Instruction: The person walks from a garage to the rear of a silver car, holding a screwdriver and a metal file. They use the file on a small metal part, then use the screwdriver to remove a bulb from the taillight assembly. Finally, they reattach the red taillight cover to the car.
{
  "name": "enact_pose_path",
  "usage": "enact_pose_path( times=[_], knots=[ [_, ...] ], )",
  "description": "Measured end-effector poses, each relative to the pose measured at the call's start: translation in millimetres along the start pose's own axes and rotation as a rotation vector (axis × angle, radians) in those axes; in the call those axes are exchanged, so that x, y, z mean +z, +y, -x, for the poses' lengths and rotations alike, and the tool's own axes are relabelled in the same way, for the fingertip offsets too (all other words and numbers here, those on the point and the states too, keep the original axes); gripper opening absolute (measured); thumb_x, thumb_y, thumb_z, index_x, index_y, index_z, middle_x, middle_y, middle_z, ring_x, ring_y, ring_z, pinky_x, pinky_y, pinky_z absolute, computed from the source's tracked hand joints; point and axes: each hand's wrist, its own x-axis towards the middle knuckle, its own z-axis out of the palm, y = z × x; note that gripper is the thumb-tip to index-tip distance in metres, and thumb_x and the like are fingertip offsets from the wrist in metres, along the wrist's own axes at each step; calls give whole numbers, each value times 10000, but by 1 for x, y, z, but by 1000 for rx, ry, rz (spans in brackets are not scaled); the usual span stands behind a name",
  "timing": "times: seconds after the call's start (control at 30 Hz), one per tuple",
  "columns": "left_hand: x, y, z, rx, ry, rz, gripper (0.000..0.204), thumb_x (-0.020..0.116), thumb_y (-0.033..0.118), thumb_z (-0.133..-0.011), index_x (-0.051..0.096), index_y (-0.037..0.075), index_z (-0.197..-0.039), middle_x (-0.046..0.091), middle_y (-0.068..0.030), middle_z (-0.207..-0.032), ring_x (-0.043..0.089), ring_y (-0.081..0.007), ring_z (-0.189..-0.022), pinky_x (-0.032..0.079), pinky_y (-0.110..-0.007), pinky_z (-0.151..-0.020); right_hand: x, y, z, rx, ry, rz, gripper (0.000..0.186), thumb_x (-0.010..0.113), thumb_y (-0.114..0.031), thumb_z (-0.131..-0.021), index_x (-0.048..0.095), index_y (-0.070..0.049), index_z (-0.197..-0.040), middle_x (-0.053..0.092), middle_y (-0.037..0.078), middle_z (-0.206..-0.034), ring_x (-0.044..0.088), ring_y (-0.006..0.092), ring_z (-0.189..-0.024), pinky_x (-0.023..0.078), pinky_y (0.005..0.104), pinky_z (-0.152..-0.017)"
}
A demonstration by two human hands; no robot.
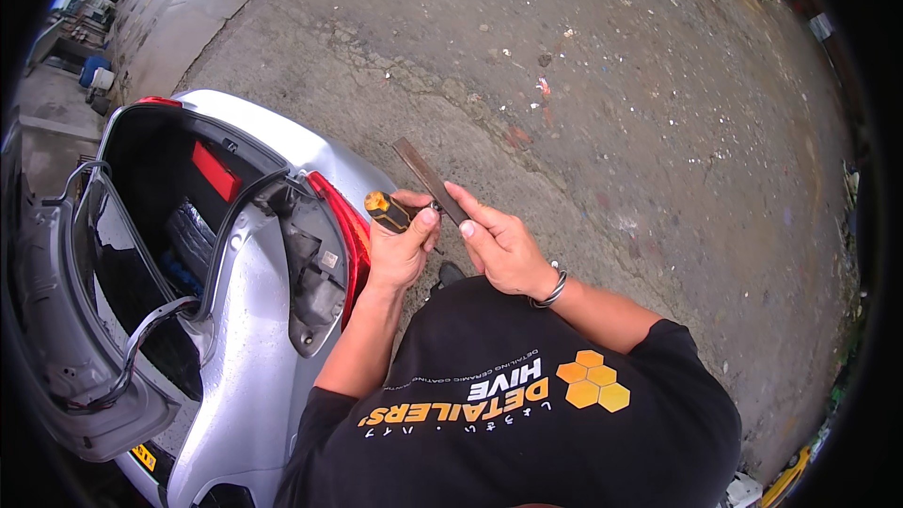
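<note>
My left hand (397, 252) is closed on a screwdriver (388, 213) with a yellow-and-black handle, whose butt points up and to the left. Its thumb and fingertips also pinch around a small dark metal part (435, 207), too small to name. My right hand (505, 249) grips the near end of a flat, rusty brown metal bar (423, 171), with the thumb on top. The bar's free end slants away to the upper left. Both hands are close together, and the bar passes right beside the left fingertips.
On the left is a silver car (246, 320) with its trunk lid (80, 320) raised. Its red tail light (346, 230) is beside my left forearm. A red box-like object (216, 171) lies in the trunk. Rough concrete ground (611, 132) with scattered bits stretches ahead and right.
</note>
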Motion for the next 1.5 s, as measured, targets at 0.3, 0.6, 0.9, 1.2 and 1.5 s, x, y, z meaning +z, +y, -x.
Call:
enact_pose_path(
  times=[0.3,0.6,0.9,1.2,1.5],
  knots=[
    [0,-1,-1,-12,-34,-54,181,739,106,-936,632,46,-1069,646,-56,-822,545,-98,-590,420,-239,-512,-3,3,0,-14,5,-6,511,464,-206,-1071,382,-98,-1564,468,-61,-613,439,37,-536,404,241,-525],
    [-6,11,5,-78,-145,76,178,722,133,-945,638,80,-1093,676,-126,-1007,578,-130,-727,432,-236,-541,-15,6,-9,-189,258,-185,553,471,-253,-1080,325,-29,-1565,454,-55,-616,427,28,-518,360,212,-496],
    [2,16,17,-118,-275,195,233,757,173,-920,646,77,-1101,635,-115,-1119,581,-144,-792,441,-228,-543,-5,-21,5,5,74,-280,216,669,-171,-985,545,-44,-1107,566,-47,-767,467,5,-559,360,186,-484],
    [4,5,23,-126,-271,217,215,764,182,-915,677,78,-1082,614,-90,-1078,602,-169,-783,445,-234,-543,8,-12,-6,-72,2,-152,201,631,-207,-1012,513,-74,-1106,515,-44,-695,432,24,-511,335,206,-439],
    [0,6,24,-150,-224,301,218,718,223,-955,649,109,-1127,645,-123,-1060,625,-190,-803,459,-245,-550,-2,-16,-4,18,24,-197,260,457,-308,-1079,505,-56,-1041,474,26,-578,425,97,-445,360,248,-426]
  ],
)
